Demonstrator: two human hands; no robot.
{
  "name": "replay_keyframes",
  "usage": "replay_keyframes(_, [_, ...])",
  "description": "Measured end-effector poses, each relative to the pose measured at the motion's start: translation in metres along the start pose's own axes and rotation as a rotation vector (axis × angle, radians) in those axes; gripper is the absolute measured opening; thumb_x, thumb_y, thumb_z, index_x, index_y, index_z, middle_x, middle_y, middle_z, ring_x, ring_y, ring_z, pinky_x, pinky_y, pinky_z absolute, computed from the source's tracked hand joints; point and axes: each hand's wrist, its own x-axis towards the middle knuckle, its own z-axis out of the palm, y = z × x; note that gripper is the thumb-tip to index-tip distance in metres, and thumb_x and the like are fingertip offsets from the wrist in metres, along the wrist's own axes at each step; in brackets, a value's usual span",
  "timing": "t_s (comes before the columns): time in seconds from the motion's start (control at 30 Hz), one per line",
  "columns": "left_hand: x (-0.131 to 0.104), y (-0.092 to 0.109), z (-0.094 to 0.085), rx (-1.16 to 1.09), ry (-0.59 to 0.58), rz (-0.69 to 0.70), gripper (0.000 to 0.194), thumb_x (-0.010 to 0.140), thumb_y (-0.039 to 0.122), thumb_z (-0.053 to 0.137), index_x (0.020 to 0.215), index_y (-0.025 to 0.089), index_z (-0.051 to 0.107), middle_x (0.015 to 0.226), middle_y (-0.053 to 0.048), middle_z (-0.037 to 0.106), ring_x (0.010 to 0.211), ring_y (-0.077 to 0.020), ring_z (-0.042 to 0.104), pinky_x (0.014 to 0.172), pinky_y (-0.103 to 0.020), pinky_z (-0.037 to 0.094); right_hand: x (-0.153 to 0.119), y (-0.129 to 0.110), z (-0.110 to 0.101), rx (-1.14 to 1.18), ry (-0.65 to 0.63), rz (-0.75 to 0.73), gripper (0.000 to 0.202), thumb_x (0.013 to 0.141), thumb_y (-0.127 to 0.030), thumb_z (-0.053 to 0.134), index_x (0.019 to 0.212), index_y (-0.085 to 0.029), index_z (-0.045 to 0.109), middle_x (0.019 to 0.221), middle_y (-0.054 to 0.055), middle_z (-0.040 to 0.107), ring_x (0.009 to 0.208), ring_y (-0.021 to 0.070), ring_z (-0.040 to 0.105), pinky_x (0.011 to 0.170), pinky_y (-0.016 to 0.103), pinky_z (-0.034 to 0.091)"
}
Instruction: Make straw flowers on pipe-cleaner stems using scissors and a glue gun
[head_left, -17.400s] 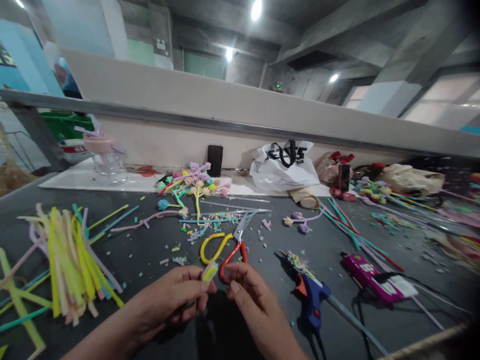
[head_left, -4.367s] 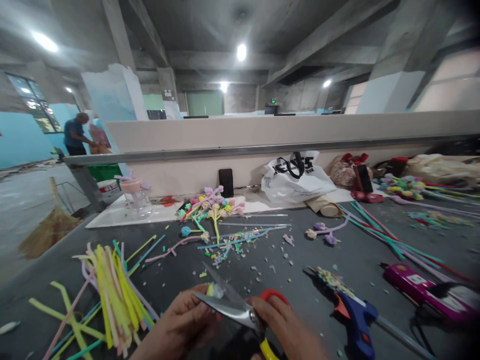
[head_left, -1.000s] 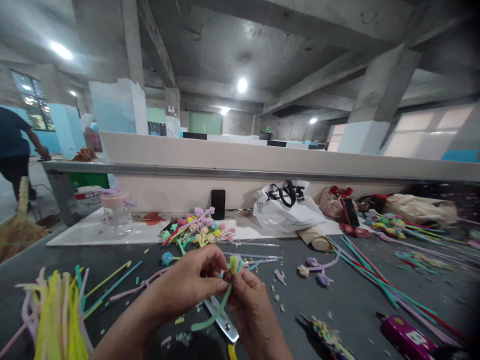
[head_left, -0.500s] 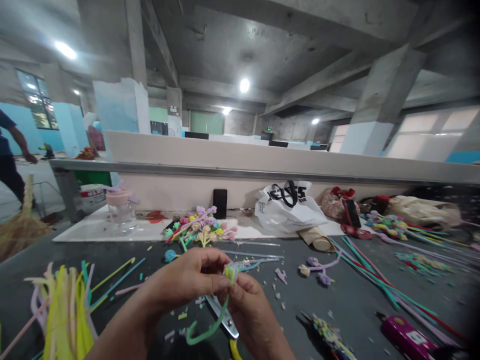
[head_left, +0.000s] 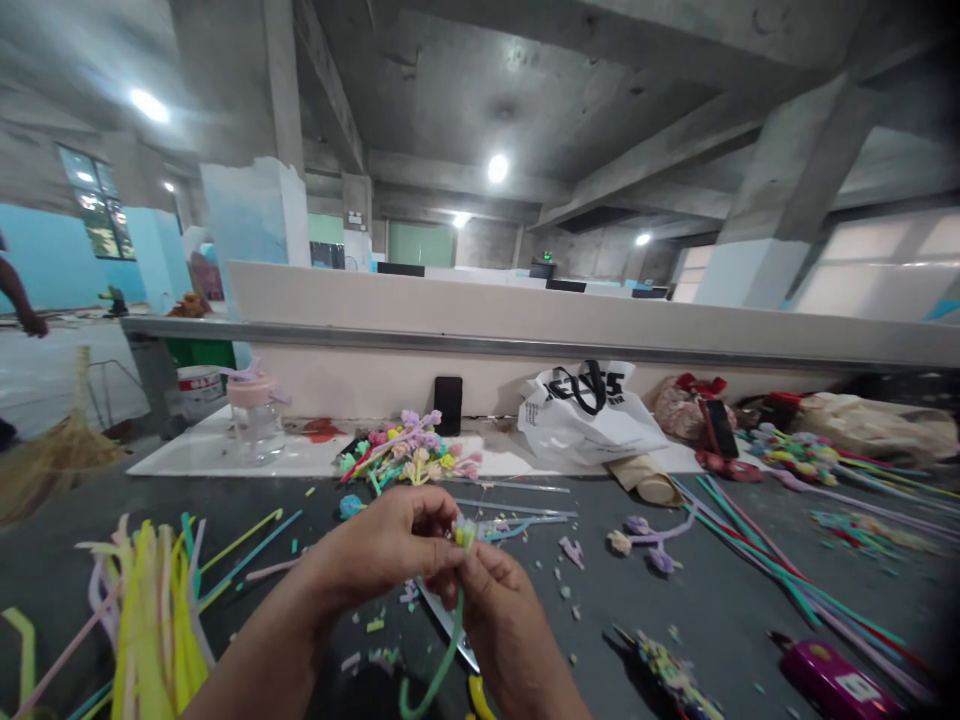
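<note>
Between my two hands is a small pipe-cleaner flower with a yellow and pale lilac head. Its green stem hangs below my fingers and curls at the bottom. My left hand pinches the head from the left, fingers bent over it. From the right, my right hand closes on it just under the head, thumb against the stem's top. Scissors with yellow handles lie beneath, partly covered by my hands. Small pipe-cleaner clippings are scattered around them.
Yellow pipe cleaners are bunched at left; finished flowers pile behind my hands. A lilac flower piece, long pipe cleaners and a purple tool lie right. Behind stand a bottle, a phone and a white bag.
My view has turned slightly left. The stem's curled end hangs lower, and both hands keep their pinch on the flower. A person at far left is now mostly out of view.
</note>
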Motion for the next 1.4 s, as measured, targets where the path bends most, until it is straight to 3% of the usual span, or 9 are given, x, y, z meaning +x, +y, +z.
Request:
replay_keyframes(0.23, [0.005,-0.001,0.007,-0.04,0.021,0.047,0.015,0.067,0.02,0.062,0.075,0.015,0.05,0.061,0.003,0.055,0.06,-0.0119,0.055,0.06,-0.026,0.042,0.0,0.007,-0.007,-0.161,0.191,-0.08,0.03,0.072,-0.035,0.065,0.052,-0.016,0.052,0.053,-0.003,0.042,0.056,0.0109,0.033,0.057,0.024,0.028])
replay_keyframes(0.37, [0.005,0.001,0.008,0.076,0.187,0.072,0.022,0.065,0.02,0.063,0.084,0.016,0.053,0.069,0.004,0.053,0.066,-0.0109,0.051,0.062,-0.024,0.04,0.0,0.006,-0.01,-0.213,0.276,-0.15,0.031,0.076,-0.038,0.061,0.056,-0.016,0.052,0.055,-0.003,0.041,0.058,0.0111,0.034,0.056,0.024,0.027])
replay_keyframes(0.47, [0.001,0.007,0.009,0.164,0.276,0.094,0.011,0.07,0.023,0.059,0.076,0.015,0.054,0.066,0.003,0.053,0.063,-0.01,0.049,0.059,-0.022,0.038,-0.001,0.003,-0.01,-0.295,0.29,-0.177,0.031,0.078,-0.039,0.058,0.057,-0.016,0.053,0.056,-0.003,0.042,0.057,0.0107,0.034,0.055,0.023,0.027])
replay_keyframes(0.67, [-0.002,0.015,0.013,0.198,0.287,0.083,0.01,0.071,0.023,0.056,0.071,0.013,0.057,0.063,0.001,0.057,0.061,-0.0106,0.051,0.058,-0.022,0.039,-0.004,0.005,-0.011,-0.392,0.27,-0.195,0.029,0.08,-0.037,0.055,0.06,-0.016,0.053,0.059,-0.003,0.044,0.061,0.0115,0.036,0.057,0.024,0.028])
replay_keyframes(1.07, [0.005,0.007,0.018,0.269,0.377,0.053,0.012,0.071,0.023,0.054,0.067,0.013,0.059,0.061,0.0,0.059,0.057,-0.0101,0.049,0.054,-0.021,0.038,-0.005,0.008,-0.012,-0.37,0.3,-0.215,0.026,0.082,-0.036,0.054,0.064,-0.017,0.054,0.061,-0.003,0.041,0.061,0.0112,0.035,0.057,0.024,0.027])
replay_keyframes(1.4, [0.003,0.009,0.012,0.186,0.293,0.018,0.01,0.069,0.021,0.054,0.064,0.013,0.058,0.057,0.003,0.057,0.053,-0.0084,0.048,0.052,-0.02,0.035,-0.004,0.01,-0.012,-0.378,0.321,-0.223,0.029,0.082,-0.035,0.054,0.06,-0.016,0.051,0.059,-0.002,0.044,0.06,0.0117,0.038,0.056,0.024,0.028])
